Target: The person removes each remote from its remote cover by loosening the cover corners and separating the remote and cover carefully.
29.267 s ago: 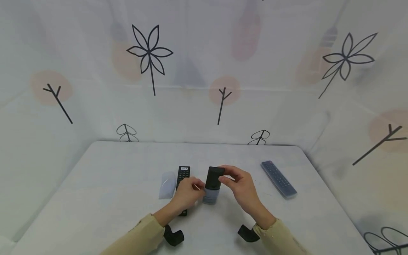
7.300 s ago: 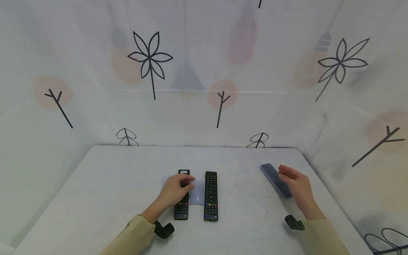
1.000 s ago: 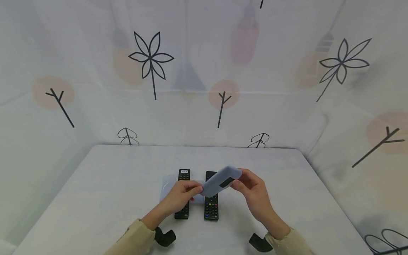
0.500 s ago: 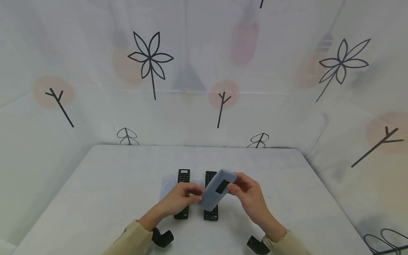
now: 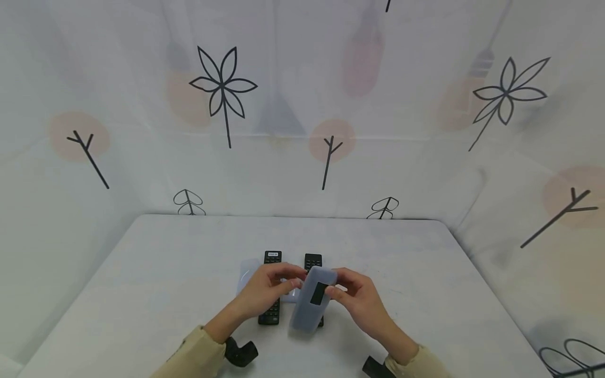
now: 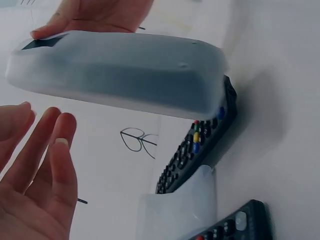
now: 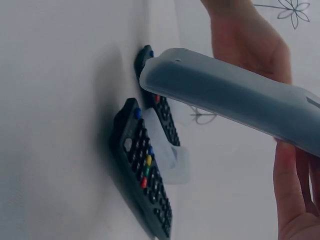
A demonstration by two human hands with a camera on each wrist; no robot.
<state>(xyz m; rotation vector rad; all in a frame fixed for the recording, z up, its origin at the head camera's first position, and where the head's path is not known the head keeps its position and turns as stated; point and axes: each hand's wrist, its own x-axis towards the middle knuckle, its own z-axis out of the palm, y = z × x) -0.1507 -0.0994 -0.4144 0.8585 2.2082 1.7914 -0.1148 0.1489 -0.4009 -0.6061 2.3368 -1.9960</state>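
Note:
A remote control in a translucent bluish cover (image 5: 309,310) is held above the table, slanting, its dark window turned up toward the head view. My right hand (image 5: 356,302) pinches its upper end between thumb and fingers. My left hand (image 5: 264,291) is at its left side with loosely bent fingers; in the left wrist view those fingers (image 6: 62,165) stand apart from the cover. Beneath the held remote, a black remote (image 5: 313,260) lies partly hidden. Another black remote (image 5: 269,316) lies under my left hand.
One clear cover (image 5: 248,270) lies left of the left black remote. A second clear cover (image 7: 175,167) sits between the two black remotes. Patterned cloth walls (image 5: 406,173) surround the white table (image 5: 179,262) at the back and sides.
The covered remote has come lower and steeper, turning its dark window toward the head view. My left fingers have let go of its lower end; the right hand has moved down and left with it.

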